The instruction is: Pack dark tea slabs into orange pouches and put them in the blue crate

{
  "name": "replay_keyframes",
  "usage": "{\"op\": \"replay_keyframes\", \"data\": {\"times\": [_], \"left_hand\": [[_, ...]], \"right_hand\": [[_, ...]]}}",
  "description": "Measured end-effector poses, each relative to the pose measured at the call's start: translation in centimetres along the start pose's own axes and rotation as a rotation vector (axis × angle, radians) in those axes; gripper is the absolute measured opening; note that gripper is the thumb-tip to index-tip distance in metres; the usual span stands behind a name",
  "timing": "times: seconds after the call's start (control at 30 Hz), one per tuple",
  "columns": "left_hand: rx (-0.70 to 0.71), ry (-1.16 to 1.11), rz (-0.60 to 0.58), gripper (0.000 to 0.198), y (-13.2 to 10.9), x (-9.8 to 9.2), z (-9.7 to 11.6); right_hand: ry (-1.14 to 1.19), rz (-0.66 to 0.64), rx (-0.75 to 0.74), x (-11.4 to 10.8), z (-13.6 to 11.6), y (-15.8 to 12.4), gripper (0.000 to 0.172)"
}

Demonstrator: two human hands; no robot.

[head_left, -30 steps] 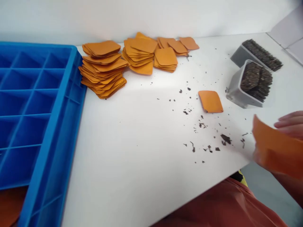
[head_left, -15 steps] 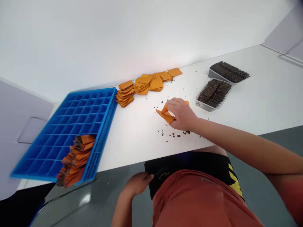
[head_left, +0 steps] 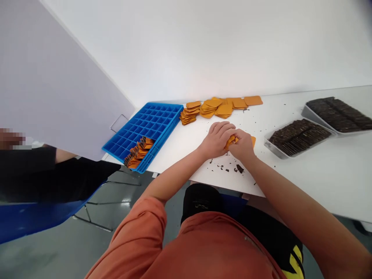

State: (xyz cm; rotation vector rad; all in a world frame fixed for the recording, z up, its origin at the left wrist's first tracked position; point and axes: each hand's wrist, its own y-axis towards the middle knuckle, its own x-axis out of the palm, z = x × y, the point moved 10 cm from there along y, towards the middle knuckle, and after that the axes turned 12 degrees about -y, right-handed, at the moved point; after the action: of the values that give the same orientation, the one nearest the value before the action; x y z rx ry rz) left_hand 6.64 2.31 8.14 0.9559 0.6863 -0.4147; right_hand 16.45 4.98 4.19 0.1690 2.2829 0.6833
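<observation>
Both hands meet over the white table. A small orange paper pouch (head_left: 230,142) is pinched between them, partly covered by the fingers. My left hand (head_left: 215,140) curls over its left side, and my right hand (head_left: 243,146) grips it from the right. Another orange piece (head_left: 254,141) pokes out beyond my right hand; whether it is held or lying on the table I cannot tell. Dark crumbs and a larger dark flake (head_left: 240,169) lie just below the hands. Behind them are stacks of flat orange pouches (head_left: 223,108).
On the left sits a blue divided tray (head_left: 171,133), with filled orange pouches (head_left: 139,153) in its near corner. Two clear tubs of thin dark slabs, a nearer tub (head_left: 276,149) and a farther tub (head_left: 316,116), stand right. Another person's dark-clothed legs (head_left: 72,176) show at far left.
My left hand has risen from beside my lap to the pouch and now grips it along with my right hand. The view has shifted left, bringing another person into sight.
</observation>
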Motion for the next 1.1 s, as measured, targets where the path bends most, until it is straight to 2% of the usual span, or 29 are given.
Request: {"op": "replay_keyframes", "data": {"times": [0.1, 0.17, 0.27, 0.33, 0.43, 0.57, 0.63, 0.77, 0.9, 1.1], "left_hand": [[-0.033, 0.006, 0.066, 0.038, 2.3, 2.0, -2.5], [-0.06, 0.001, 0.111, 0.043, 2.9, 3.1, -3.4], [-0.096, -0.008, 0.166, 0.058, 2.5, 3.6, -4.4], [-0.104, -0.02, 0.19, 0.058, 2.0, 3.3, -4.9], [-0.106, -0.051, 0.236, 0.046, 1.4, 2.5, -5.4], [-0.109, -0.111, 0.314, 0.031, 1.1, 1.4, -6.0], [-0.116, -0.149, 0.348, 0.03, 1.1, 1.0, -6.5], [-0.165, -0.215, 0.424, 0.033, 1.0, 0.3, -7.4], [-0.233, -0.286, 0.472, 0.036, 1.1, 0.0, -8.3], [-0.278, -0.387, 0.474, 0.04, 1.3, 0.1, -8.9]], "right_hand": [[0.042, 0.062, 0.07, -1.3, 1.1, 0.6, 0.022], [0.052, 0.086, 0.095, -1.9, 1.8, 0.9, 0.022], [0.063, 0.111, 0.096, -2.5, 2.3, 1.2, 0.031], [0.068, 0.124, 0.092, -2.6, 2.5, 1.3, 0.037], [0.065, 0.106, 0.104, -2.2, 2.8, 1.5, 0.042], [0.06, 0.053, 0.139, -1.3, 3.2, 1.8, 0.019], [0.058, 0.064, 0.139, -1.3, 2.9, 2.0, 0.014], [0.059, 0.141, 0.126, -2.0, 1.5, 1.8, 0.014], [0.074, 0.186, 0.116, -3.2, 0.7, 1.6, 0.028], [0.083, 0.251, 0.061, -5.1, 0.1, 1.6, 0.023]]}}
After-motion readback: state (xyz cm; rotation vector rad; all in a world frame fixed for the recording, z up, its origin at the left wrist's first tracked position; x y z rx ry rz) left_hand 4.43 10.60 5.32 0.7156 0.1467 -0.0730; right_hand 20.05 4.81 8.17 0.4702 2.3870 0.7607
